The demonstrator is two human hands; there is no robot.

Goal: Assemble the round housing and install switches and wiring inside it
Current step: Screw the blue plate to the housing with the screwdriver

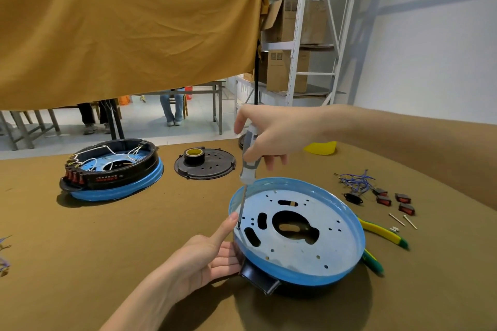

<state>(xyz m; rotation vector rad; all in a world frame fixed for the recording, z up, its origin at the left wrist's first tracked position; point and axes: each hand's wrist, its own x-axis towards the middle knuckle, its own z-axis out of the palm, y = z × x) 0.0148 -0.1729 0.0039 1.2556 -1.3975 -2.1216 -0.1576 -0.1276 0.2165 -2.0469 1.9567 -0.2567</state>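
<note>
Two hands work the stiff, probably light housing (pixel 298 231): left hand (pixel 207 258) open, steadying its rim; right hand (pixel 271 137) gripping the screwdriver (pixel 248 166).

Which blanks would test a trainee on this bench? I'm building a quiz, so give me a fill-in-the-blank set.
1. The right hand grips a ____, tip down on the plate.
2. The left hand steadies the round housing, whose rim is coloured ____.
3. The tape roll sits on a black ____.
Missing: screwdriver; blue; disc
</note>
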